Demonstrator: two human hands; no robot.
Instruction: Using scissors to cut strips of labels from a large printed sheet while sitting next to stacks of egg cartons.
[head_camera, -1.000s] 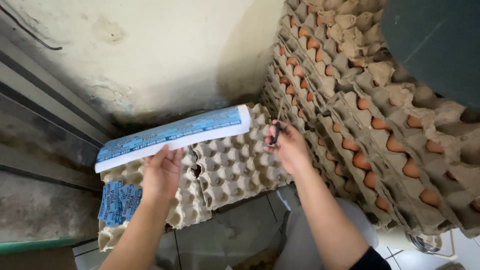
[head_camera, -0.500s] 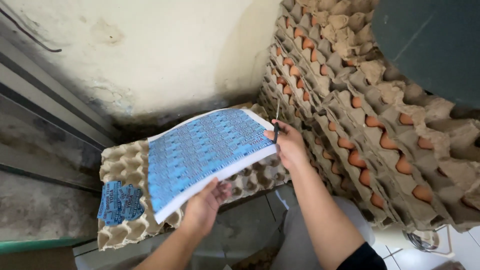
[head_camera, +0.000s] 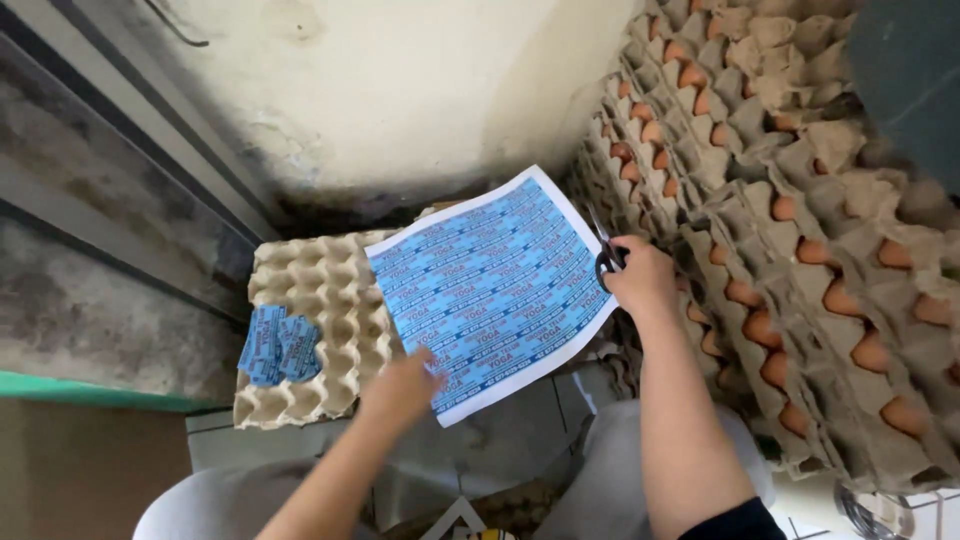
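Note:
A large sheet of blue printed labels (head_camera: 495, 285) with a white border is tilted face up over the empty egg trays (head_camera: 325, 300). My left hand (head_camera: 405, 385) pinches its near left corner. At the sheet's right edge my right hand (head_camera: 640, 275) grips black-handled scissors (head_camera: 606, 255), their blades pointing up along that edge. A small pile of cut blue labels (head_camera: 275, 345) lies on the left part of the egg trays.
Tall stacks of cardboard trays filled with brown eggs (head_camera: 790, 240) lean along the right side. A stained plaster wall (head_camera: 400, 90) stands behind, with a dark metal frame (head_camera: 120, 200) at left. My grey-trousered knees (head_camera: 620, 470) are below.
The label sheet has swung from edge-on to face up and come lower and rightward. My left hand slid to its near corner. My right hand stayed at the right edge with the scissors.

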